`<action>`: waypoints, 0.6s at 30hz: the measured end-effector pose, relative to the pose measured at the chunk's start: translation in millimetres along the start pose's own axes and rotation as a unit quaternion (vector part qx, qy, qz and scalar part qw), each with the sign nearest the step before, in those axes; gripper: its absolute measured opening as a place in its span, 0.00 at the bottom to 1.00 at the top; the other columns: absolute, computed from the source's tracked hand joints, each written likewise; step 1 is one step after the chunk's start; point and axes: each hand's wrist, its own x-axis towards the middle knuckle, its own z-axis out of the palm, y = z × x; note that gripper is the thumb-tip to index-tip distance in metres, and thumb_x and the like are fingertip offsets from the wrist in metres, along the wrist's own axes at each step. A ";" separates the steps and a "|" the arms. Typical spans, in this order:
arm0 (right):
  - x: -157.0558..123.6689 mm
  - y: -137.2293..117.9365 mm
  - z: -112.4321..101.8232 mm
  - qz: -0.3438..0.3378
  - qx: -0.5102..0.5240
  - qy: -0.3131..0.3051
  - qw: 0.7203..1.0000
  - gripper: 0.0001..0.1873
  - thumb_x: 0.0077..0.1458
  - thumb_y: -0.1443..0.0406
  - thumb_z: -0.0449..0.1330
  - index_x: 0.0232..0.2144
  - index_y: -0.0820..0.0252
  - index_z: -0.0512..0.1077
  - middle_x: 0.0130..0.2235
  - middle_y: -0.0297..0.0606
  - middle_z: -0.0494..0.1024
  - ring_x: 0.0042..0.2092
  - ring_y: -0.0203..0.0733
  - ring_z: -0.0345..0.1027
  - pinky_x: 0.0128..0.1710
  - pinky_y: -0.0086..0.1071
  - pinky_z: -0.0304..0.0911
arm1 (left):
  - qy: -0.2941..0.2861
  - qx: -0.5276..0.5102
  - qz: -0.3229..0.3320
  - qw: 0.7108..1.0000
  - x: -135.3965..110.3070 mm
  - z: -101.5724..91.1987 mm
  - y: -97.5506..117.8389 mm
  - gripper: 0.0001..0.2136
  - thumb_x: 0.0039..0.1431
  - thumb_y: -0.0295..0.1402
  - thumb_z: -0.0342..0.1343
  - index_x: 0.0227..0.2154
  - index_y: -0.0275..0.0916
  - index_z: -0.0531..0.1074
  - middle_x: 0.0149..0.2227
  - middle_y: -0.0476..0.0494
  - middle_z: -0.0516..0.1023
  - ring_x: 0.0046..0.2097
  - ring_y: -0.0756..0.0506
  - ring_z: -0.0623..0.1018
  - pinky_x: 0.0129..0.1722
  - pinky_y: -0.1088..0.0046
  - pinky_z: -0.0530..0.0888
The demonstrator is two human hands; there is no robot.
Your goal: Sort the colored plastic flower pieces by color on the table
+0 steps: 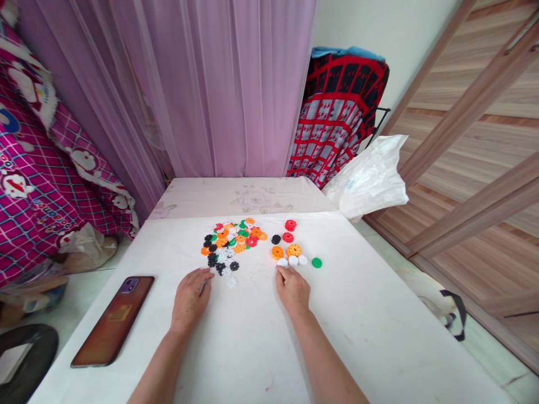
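Observation:
A heap of small plastic snowflake discs (231,242) in orange, black, white, green and red lies on the white table (362,314). To its right sit separate discs: two red (290,225), a black one (275,239), two orange (293,250), several white (293,260) and a green one (316,262). My left hand (190,299) rests flat on the table just below the heap, fingers loosely together, holding nothing. My right hand (292,288) lies with its fingertips touching the white discs, fingers curled down.
A phone (113,320) lies on the table's left part. A white plastic bag (370,177) sits at the table's far right corner. Purple curtains hang behind; a patterned blanket is at left, a red checked cloth at back right, wooden panels at right.

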 end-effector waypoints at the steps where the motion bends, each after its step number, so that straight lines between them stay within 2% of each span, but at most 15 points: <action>1: 0.7 -0.4 -0.5 0.006 0.001 -0.005 1.000 0.14 0.58 0.65 0.52 0.38 0.50 0.78 0.32 0.34 0.78 0.32 0.35 0.67 0.29 0.28 0.50 | 0.000 0.001 0.000 1.000 -0.1 0.0 -0.1 0.12 0.61 0.35 0.47 0.36 0.42 0.77 0.43 0.42 0.81 0.48 0.40 0.77 0.51 0.57 0.73; 5: 2.6 -2.0 -1.9 0.020 -0.006 -0.020 1.000 0.13 0.58 0.65 0.52 0.36 0.50 0.78 0.31 0.33 0.78 0.31 0.34 0.67 0.28 0.28 0.49 | 0.001 -0.002 0.002 1.000 0.2 -0.8 0.7 0.12 0.60 0.35 0.47 0.36 0.42 0.77 0.43 0.43 0.81 0.48 0.40 0.77 0.51 0.57 0.74; 11: 0.8 0.1 0.9 0.002 0.002 0.009 1.000 0.13 0.58 0.65 0.52 0.36 0.52 0.78 0.31 0.34 0.77 0.31 0.35 0.67 0.28 0.28 0.50 | 0.003 -0.010 -0.002 1.000 1.1 -2.3 2.5 0.12 0.60 0.35 0.48 0.35 0.42 0.77 0.43 0.43 0.81 0.48 0.40 0.77 0.51 0.56 0.74; 14: -6.5 -4.6 -0.8 -0.053 0.033 0.016 0.998 0.13 0.58 0.67 0.52 0.35 0.53 0.77 0.31 0.33 0.77 0.31 0.34 0.67 0.31 0.27 0.52 | 0.001 -0.010 -0.006 1.000 1.3 -2.3 3.4 0.12 0.60 0.35 0.48 0.35 0.42 0.77 0.43 0.42 0.81 0.48 0.40 0.77 0.51 0.56 0.73; 18: -19.8 -22.8 -5.7 -0.152 0.063 -0.023 0.986 0.13 0.57 0.69 0.52 0.32 0.53 0.76 0.29 0.33 0.75 0.33 0.34 0.67 0.33 0.26 0.54 | 0.003 -0.015 -0.011 1.000 1.2 -1.9 4.3 0.11 0.60 0.35 0.48 0.35 0.43 0.77 0.42 0.43 0.81 0.48 0.40 0.78 0.52 0.56 0.73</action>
